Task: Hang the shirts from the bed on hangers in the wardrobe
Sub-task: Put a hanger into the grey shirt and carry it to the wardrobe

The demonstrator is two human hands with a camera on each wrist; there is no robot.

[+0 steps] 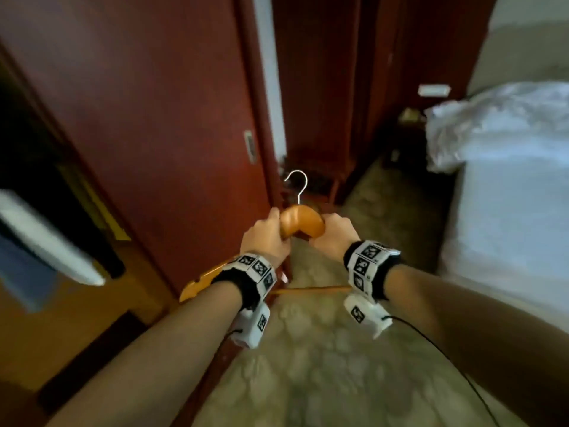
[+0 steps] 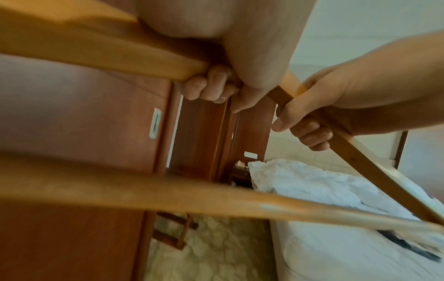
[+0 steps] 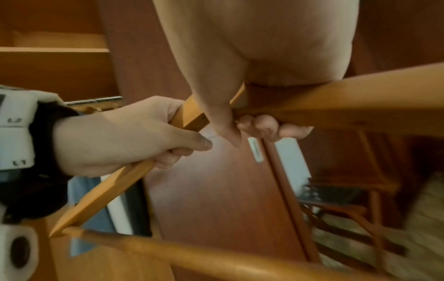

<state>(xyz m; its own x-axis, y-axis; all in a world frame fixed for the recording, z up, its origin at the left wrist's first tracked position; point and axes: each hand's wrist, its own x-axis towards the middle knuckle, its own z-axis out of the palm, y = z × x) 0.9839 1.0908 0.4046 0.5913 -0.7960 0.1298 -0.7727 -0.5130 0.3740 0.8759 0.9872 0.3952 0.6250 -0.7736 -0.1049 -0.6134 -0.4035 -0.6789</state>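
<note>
A: Left hand (image 1: 266, 238)?
B: Wrapped round the left shoulder of the hanger (image 1: 303, 221), fingers (image 2: 206, 85) curled under the wood, thumb alongside.
A: Right hand (image 1: 334, 232)?
B: Gripping the right shoulder just beside the neck, fingers (image 3: 266, 126) curled beneath, thumb pointing down in front.
A: Hanger position?
B: Held out in front, above the carpet (image 1: 308, 349), metal hook (image 1: 297, 186) pointing away toward the red door (image 1: 154, 118). Crossbar (image 1: 311, 290) visible low between both wrists.
A: Anything on the hanger?
B: Bare wood only.
A: Bed (image 1: 508, 195)?
B: Off to the right, white, rumpled at the near corner. Something dark lying on the sheet (image 2: 413, 245) in the left wrist view; too blurred to name.
A: Wardrobe (image 1: 46, 180)?
B: On the left, open and dark inside, with something white and blue (image 1: 37, 263) hanging at the edge, blurred.
</note>
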